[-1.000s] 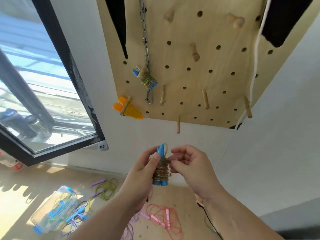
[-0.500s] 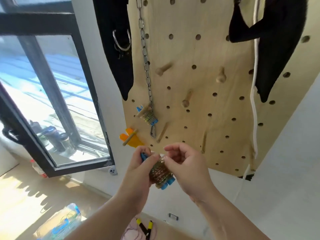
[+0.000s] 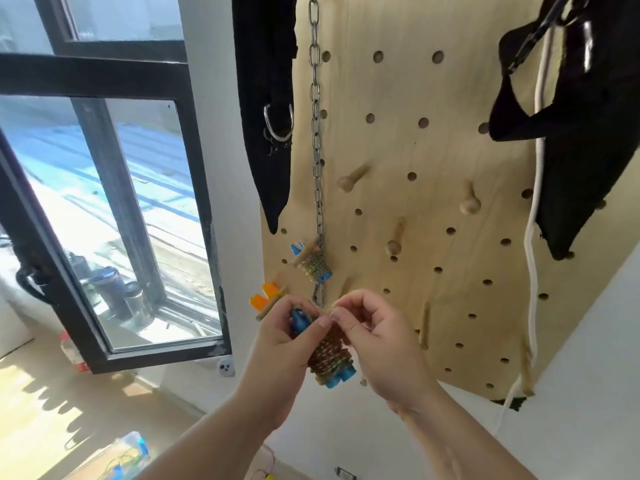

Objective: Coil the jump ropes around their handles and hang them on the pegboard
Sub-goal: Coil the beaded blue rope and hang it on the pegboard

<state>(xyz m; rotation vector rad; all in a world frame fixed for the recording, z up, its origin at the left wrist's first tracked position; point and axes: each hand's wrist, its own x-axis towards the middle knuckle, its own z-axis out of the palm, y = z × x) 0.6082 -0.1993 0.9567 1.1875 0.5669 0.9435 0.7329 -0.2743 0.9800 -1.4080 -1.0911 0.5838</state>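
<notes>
The left hand [image 3: 284, 337] gripped the coiled jump rope [image 3: 329, 355] by its blue handles; the right hand [image 3: 374, 341] pinched its cord. Just above them two finished bundles, a blue bundle [image 3: 313, 266] and an orange bundle [image 3: 265, 299], hung near the pegboard [image 3: 450, 161] left edge; free pegs [image 3: 470, 202] stood up and rightward

1. Setting: indoor room, apparently a home exercise or storage corner. White wall [image 3: 571, 375], wooden floor [image 3: 41, 410], black-framed window [image 3: 104, 202] in sun.
2. Wooden pegboard [image 3: 433, 150] fixed to the wall, with wooden pegs [image 3: 350, 180].
3. Hung on it: black straps [image 3: 266, 98], metal chain [image 3: 316, 133], white cord [image 3: 533, 254], a coiled jump rope [image 3: 313, 266].
</notes>
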